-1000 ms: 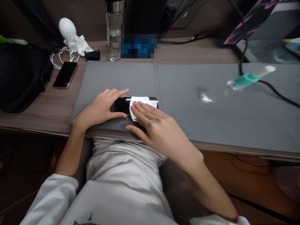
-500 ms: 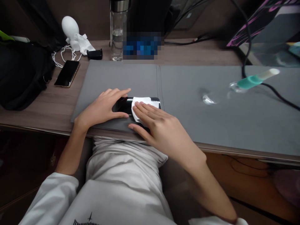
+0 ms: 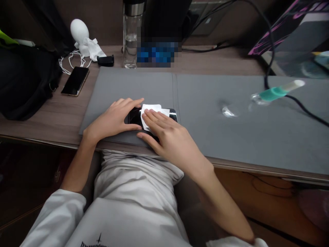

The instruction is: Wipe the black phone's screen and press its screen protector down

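Note:
A dark smartphone [image 3: 135, 117] lies flat, screen up, on the grey desk mat [image 3: 210, 137] in front of me. My left hand [image 3: 115, 116] bends around the phone's left end, fingers at the far edge and thumb at the near edge. A folded white tissue [image 3: 151, 107] covers the middle of the screen. My right hand [image 3: 171, 139] presses this tissue down with its fingers stretched out and its thumb apart at the near side. The phone's right end shows past the tissue; its near right part is hidden under my right hand.
A second phone [image 3: 75, 81] lies left of the mat, near a white egg-shaped object [image 3: 79, 31] and a black bag [image 3: 25, 82]. Behind the mat stands a glass bottle [image 3: 130, 44]. Rightward are a small green-and-clear bottle [image 3: 273, 93], a clear piece [image 3: 228, 112] and a black cable [image 3: 307, 111].
My right hand and the tissue have slid a little to the left over the screen, baring more of the phone's right end. My left hand keeps its place on the phone.

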